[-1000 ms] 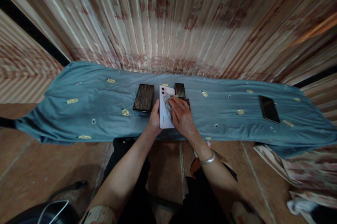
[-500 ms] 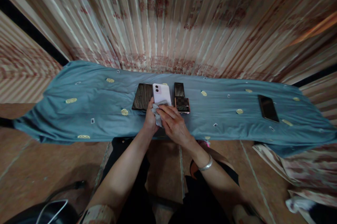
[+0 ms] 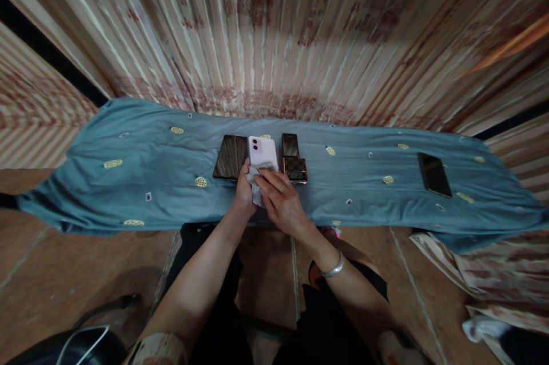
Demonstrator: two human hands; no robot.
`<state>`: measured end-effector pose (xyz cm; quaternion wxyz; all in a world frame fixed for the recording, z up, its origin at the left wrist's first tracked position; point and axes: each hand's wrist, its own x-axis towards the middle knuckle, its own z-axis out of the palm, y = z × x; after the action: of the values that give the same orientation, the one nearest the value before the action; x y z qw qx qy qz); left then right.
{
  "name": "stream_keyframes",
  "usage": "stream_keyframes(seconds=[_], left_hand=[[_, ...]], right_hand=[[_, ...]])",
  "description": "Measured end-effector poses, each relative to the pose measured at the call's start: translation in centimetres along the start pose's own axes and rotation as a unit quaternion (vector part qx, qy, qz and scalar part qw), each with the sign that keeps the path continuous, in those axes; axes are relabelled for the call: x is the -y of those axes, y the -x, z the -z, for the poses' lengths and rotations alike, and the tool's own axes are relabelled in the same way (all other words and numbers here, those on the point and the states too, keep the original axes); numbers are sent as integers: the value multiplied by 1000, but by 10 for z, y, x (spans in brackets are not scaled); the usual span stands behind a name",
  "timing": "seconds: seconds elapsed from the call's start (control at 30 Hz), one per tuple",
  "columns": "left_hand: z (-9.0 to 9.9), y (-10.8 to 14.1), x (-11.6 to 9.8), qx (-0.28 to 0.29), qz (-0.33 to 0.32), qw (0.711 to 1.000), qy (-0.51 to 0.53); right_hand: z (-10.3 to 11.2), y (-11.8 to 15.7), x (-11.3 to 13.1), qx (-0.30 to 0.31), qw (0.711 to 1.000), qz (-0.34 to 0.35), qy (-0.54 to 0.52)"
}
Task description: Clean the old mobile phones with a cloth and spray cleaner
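Note:
A white phone (image 3: 263,152) with two dark camera lenses is held up, back facing me, over the table's near half. My left hand (image 3: 245,192) grips its lower left side, thumb along the edge. Against the lower part of the phone, my right hand (image 3: 281,196) presses a grey cloth (image 3: 256,185) with its fingers together. The phone's lower end is hidden by cloth and fingers. Left of the phone lies a dark, glossy flat tablet-like item (image 3: 230,157). Right of it are a small black box (image 3: 290,145) and a checkered dark case (image 3: 295,170) with a copper-coloured edge.
A blue patterned cloth (image 3: 171,153) covers the long narrow table. Another dark phone (image 3: 434,174) lies toward its right end. Pleated curtains (image 3: 257,39) hang behind. A black rounded object with a white cable (image 3: 88,348) is at the lower left.
The whole view has shifted slightly. Both hands keep nearly the same place on the phone and cloth; no object has visibly been moved on the table.

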<state>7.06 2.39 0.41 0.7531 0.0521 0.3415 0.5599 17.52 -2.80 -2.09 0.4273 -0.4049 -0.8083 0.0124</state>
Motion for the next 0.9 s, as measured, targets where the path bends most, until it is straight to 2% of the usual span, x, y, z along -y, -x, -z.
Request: stream_keyframes(seconds=[0.13, 0.27, 0.47, 0.6, 0.7, 0.9], left_hand=[[8, -3, -5, 14, 42, 999, -2], [10, 0, -10, 1, 35, 999, 0], [5, -2, -12, 4, -19, 1000, -1], [6, -5, -13, 20, -17, 1000, 4], [8, -4, -14, 21, -22, 1000, 1], [6, 1, -15, 18, -2, 999, -36]], right_hand=[[-1, 3, 10, 39, 999, -3, -27], [-1, 6, 10, 54, 998, -1, -42], [0, 6, -5, 34, 999, -18, -15], [2, 6, -11, 27, 999, -39, 9], [1, 8, -8, 11, 1000, -26, 13], [0, 11, 6, 18, 1000, 2, -2]])
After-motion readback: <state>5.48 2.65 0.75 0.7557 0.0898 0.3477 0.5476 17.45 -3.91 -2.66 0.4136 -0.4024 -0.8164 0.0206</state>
